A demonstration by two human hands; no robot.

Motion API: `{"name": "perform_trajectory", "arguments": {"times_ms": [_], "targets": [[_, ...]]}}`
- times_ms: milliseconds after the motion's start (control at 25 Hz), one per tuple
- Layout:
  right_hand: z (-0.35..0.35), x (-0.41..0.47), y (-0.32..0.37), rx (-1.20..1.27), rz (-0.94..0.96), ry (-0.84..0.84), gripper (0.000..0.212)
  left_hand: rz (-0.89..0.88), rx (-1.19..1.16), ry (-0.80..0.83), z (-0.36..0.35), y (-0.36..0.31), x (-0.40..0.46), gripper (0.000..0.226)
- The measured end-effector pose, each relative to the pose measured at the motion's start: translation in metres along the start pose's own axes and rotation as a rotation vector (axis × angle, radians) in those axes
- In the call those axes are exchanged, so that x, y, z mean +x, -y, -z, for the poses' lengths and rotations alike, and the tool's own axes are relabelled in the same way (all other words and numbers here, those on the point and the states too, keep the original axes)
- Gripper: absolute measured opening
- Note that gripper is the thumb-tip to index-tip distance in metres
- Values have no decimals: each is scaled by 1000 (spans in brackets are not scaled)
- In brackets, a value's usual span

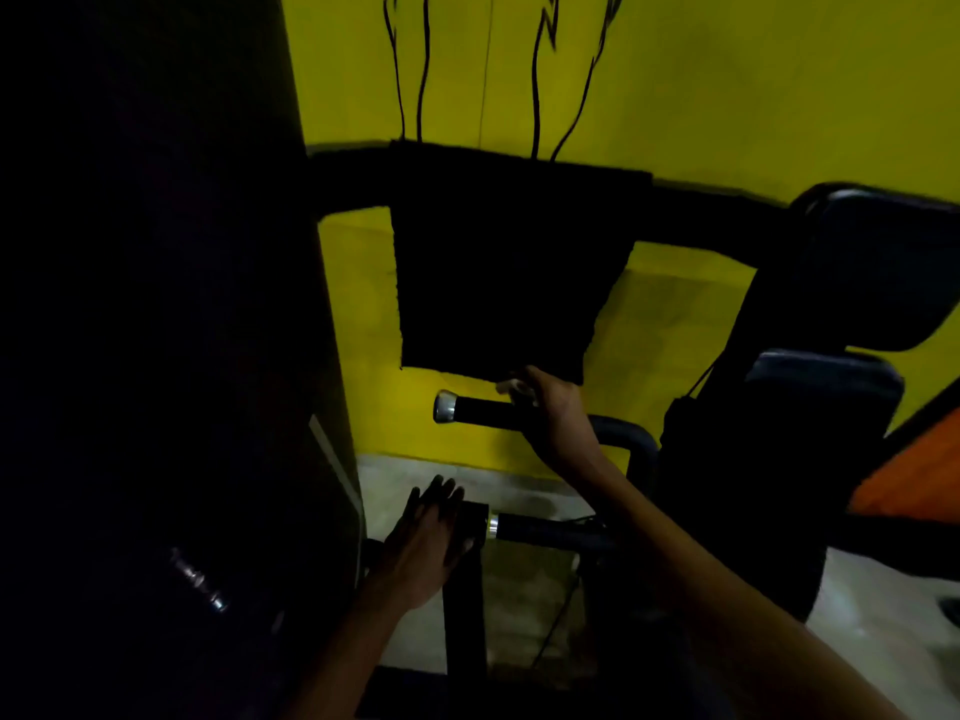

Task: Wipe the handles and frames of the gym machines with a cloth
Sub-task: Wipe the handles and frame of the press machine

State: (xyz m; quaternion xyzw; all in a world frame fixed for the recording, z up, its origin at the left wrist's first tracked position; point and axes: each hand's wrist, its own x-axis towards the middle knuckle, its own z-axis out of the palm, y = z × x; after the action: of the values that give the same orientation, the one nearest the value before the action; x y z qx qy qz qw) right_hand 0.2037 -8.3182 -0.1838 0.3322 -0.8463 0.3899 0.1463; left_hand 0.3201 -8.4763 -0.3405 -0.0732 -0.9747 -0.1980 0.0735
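Observation:
Two black machine handles with chrome end caps point left. My right hand (553,413) is curled over the upper handle (480,409) near its inner end, with a small pale cloth (514,389) under the fingers. Below it, my left hand (431,537) lies flat with straight fingers on the black frame block at the chrome end of the lower handle (540,530). A black upright post (464,615) runs down from that block.
A large dark machine column (156,356) fills the left. A black mat (498,267) hangs over a crossbar against the yellow wall. Padded black seat parts (852,283) stand at the right, an orange panel (914,480) beyond. Concrete floor lies below.

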Motion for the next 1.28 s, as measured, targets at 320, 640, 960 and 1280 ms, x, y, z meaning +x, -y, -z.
{"name": "perform_trajectory", "arguments": {"times_ms": [320,640,960,1280], "targets": [[-65,7,-6,-581,246,207,45,-123,212,-46,-39,10,6,72],[-38,2,-16,-735,377,269,51,-50,217,-66,-36,5,8,67],[-34,-12,-19,-599,154,203,43,-68,265,-54,-42,5,-4,71],[-56,-10,-10,-585,286,304,48,-45,297,-29,-35,1,-16,107]]}}
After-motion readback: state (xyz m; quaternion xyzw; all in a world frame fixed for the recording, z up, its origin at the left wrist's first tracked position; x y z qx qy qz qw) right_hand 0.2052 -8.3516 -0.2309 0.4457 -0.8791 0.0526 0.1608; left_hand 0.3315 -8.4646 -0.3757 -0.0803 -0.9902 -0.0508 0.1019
